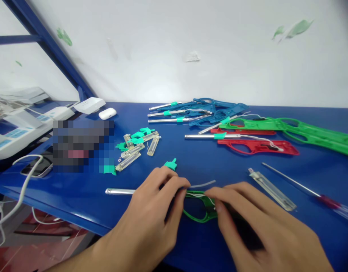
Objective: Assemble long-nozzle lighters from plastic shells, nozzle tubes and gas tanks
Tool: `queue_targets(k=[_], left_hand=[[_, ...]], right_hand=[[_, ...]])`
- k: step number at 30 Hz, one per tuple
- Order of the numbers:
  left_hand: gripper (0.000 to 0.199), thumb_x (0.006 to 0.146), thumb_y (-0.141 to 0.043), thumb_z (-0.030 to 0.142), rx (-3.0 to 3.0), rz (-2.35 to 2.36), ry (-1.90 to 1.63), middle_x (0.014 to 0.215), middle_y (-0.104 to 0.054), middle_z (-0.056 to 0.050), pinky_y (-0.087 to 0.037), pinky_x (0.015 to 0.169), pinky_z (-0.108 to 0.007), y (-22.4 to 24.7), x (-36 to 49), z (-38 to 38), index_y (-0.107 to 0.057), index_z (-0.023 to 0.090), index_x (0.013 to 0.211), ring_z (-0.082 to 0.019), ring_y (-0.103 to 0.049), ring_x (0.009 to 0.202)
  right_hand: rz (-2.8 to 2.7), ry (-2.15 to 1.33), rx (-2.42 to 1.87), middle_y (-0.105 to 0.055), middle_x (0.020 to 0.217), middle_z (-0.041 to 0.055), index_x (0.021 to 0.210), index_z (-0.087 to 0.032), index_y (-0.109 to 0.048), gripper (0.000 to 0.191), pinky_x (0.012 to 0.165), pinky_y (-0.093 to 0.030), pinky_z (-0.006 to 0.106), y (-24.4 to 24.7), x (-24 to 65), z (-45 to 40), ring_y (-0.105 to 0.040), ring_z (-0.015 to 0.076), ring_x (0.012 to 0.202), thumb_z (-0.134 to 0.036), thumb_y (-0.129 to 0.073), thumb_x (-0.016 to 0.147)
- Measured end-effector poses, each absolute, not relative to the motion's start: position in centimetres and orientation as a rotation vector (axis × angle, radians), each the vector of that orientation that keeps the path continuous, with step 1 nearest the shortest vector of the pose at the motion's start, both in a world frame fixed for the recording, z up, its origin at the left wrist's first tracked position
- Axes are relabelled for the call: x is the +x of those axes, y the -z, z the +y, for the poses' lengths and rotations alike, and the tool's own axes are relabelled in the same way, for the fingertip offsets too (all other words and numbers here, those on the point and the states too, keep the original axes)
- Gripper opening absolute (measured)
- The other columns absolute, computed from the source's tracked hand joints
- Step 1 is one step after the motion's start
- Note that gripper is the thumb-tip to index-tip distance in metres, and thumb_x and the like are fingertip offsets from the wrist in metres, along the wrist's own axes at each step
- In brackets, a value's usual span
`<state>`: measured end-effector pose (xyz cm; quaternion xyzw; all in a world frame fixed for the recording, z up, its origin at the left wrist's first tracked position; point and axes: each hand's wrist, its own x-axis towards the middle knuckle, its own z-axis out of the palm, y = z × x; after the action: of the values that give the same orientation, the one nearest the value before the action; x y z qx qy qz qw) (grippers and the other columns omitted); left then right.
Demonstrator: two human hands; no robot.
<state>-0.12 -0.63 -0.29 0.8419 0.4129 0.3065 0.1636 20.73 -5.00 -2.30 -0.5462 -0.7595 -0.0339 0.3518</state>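
A long metal lighter tube (120, 191) passes under my left hand (159, 204), whose thumb and fingers close around its inner end. Right of it lies a green lighter casing half (198, 218) with a loop-shaped handle. Thin white wires (201, 195) run along that casing to my right hand (256, 223), whose thumb and forefinger pinch them over its right part. A thin translucent tube (204, 184) sticks out above the casing. My fingers hide the tube's joint and much of the casing. Just beyond my left hand lies a teal plastic piece (171, 164).
Clear fuel tanks (130, 161) and teal pieces lie left of centre. Farther back are blue casings (205, 109), red casings (256, 146) and green casings (318, 134) with metal tubes. A screwdriver (328, 201) and a clear tank (274, 190) lie right. A phone (39, 166) lies left.
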Motion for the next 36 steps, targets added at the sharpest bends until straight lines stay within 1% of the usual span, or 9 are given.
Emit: queue_targets(k=[15,22,26,28,30,31,33,35,36], left_hand=[[0.023,0.103,-0.055,0.005,2.354,1.103,-0.885,0.105,-0.063,-0.001,-0.053,0.088,-0.020,-0.59,-0.12,-0.86,-0.069,0.022,0.110,-0.010,-0.064,0.095],[0.022,0.100,-0.057,0.004,2.376,1.093,-0.891,0.104,-0.063,-0.003,-0.054,0.087,-0.019,-0.50,-0.18,-1.00,-0.073,0.017,0.108,-0.010,-0.064,0.095],[0.023,0.100,-0.058,0.003,2.400,1.088,-0.929,0.106,-0.063,-0.004,-0.054,0.087,-0.017,-0.43,-0.17,-1.02,-0.074,0.017,0.109,-0.009,-0.064,0.094],[0.023,0.099,-0.059,0.003,2.413,1.086,-0.937,0.104,-0.063,-0.003,-0.054,0.084,-0.017,-0.44,-0.15,-1.03,-0.074,0.017,0.108,-0.009,-0.065,0.092],[0.023,0.099,-0.059,0.003,2.419,1.089,-0.933,0.103,-0.063,-0.003,-0.054,0.084,-0.018,-0.44,-0.12,-1.02,-0.074,0.018,0.108,-0.009,-0.065,0.092],[0.023,0.099,-0.059,0.003,2.417,1.092,-0.930,0.103,-0.064,-0.003,-0.055,0.084,-0.018,-0.43,-0.11,-1.00,-0.074,0.018,0.108,-0.010,-0.065,0.092],[0.023,0.098,-0.059,0.002,2.416,1.088,-0.928,0.103,-0.064,-0.003,-0.055,0.084,-0.018,-0.40,-0.09,-0.94,-0.074,0.017,0.107,-0.010,-0.065,0.092],[0.022,0.099,-0.058,0.002,2.412,1.086,-0.928,0.102,-0.064,-0.004,-0.055,0.084,-0.019,-0.34,-0.08,-0.86,-0.073,0.017,0.106,-0.010,-0.065,0.092],[0.022,0.099,-0.058,0.002,2.411,1.087,-0.928,0.102,-0.064,-0.004,-0.055,0.084,-0.019,-0.31,-0.09,-0.84,-0.073,0.017,0.106,-0.010,-0.065,0.092]], right_hand=[[-1.973,0.042,-1.426,-0.073,0.102,0.0003,0.114,-0.028,-0.067,0.016,0.067,-0.056,0.019,1.98,20.67,-5.02,-0.075,0.0117,0.084,-0.025,-0.053,0.106],[-1.973,0.045,-1.429,-0.072,0.100,-0.0013,0.114,-0.029,-0.065,0.015,0.067,-0.054,0.019,2.02,20.82,-5.03,-0.074,0.0102,0.083,-0.026,-0.053,0.106],[-1.990,0.040,-1.441,-0.071,0.107,-0.0003,0.115,-0.030,-0.066,0.016,0.063,-0.054,0.018,1.90,20.94,-5.20,-0.075,0.0097,0.085,-0.027,-0.053,0.106],[-1.973,0.052,-1.449,-0.072,0.115,-0.0005,0.114,-0.031,-0.067,0.016,0.067,-0.056,0.019,1.93,20.86,-5.23,-0.076,0.0110,0.092,-0.027,-0.054,0.105],[-1.945,0.065,-1.448,-0.074,0.122,-0.0030,0.113,-0.031,-0.067,0.016,0.078,-0.059,0.022,2.02,20.70,-5.21,-0.076,0.0127,0.098,-0.027,-0.053,0.105],[-1.941,0.064,-1.441,-0.075,0.124,-0.0046,0.116,-0.031,-0.066,0.018,0.085,-0.059,0.024,2.06,20.62,-5.19,-0.076,0.0129,0.101,-0.026,-0.053,0.106],[-1.945,0.060,-1.431,-0.076,0.124,-0.0072,0.125,-0.032,-0.065,0.025,0.095,-0.058,0.026,2.16,20.50,-5.13,-0.076,0.0126,0.104,-0.024,-0.052,0.106],[-1.957,0.069,-1.425,-0.077,0.122,-0.0085,0.129,-0.033,-0.065,0.030,0.099,-0.057,0.026,2.30,20.50,-5.10,-0.076,0.0123,0.103,-0.022,-0.052,0.105],[-1.956,0.082,-1.418,-0.078,0.121,-0.0087,0.128,-0.033,-0.066,0.029,0.099,-0.057,0.026,2.38,20.53,-5.11,-0.077,0.0123,0.101,-0.021,-0.053,0.104]])
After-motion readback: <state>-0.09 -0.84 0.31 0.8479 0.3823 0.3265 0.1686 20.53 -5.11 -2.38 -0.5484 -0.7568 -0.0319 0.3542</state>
